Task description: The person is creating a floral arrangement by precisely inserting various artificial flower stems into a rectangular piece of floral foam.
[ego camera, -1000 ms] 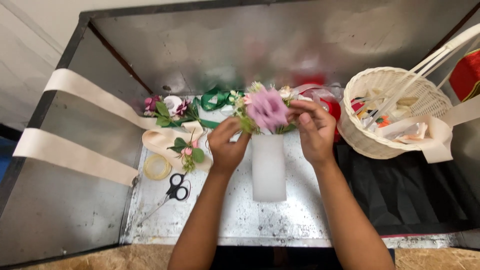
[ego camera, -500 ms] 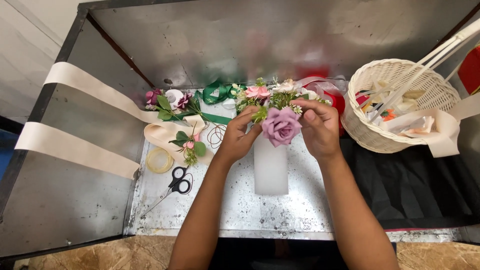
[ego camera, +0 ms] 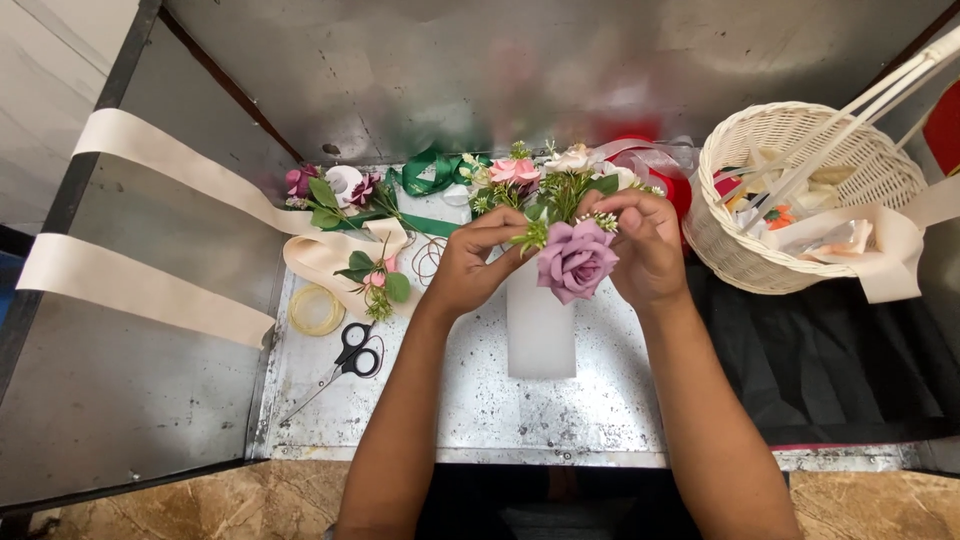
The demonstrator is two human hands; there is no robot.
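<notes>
Head view: both hands meet at the centre of the frame over a metal tabletop (ego camera: 440, 420).
Left hand (ego camera: 470, 268): fingers curled and pinched on green stems of the flower bunch (ego camera: 545, 195), just left of the purple rose.
Right hand (ego camera: 640, 245): fingers closed on the same bunch from the right, thumb near the rose.
Purple rose (ego camera: 575, 260): centre of the frame, between the two hands, bloom facing the camera, lowest flower of the bunch.
Flower bunch: pink and cream blooms with greenery, just above the hands, upper centre.
White block (ego camera: 541, 330): upright rectangle directly below the rose, standing on the tabletop; whether the stems touch it cannot be told.
Scissors (ego camera: 345, 362): black handles, lower left of the hands, lying flat.
Cord roll (ego camera: 316, 309): pale ring, just up and left of the scissors.
Small sprig (ego camera: 375, 280): pink bud with leaves, left of the left hand, beside a wire loop.
Cream ribbon (ego camera: 170, 165): two wide bands crossing the left side of the frame.
Green ribbon (ego camera: 430, 170): heaped at upper centre, left of the bunch.
Loose flowers (ego camera: 325, 188): purple and white, upper left of the tabletop.
Basket (ego camera: 760, 255): white wicker, right of the frame, holding mixed craft bits, close to the right hand.
Black cloth (ego camera: 830, 360): below the basket, lower right.
</notes>
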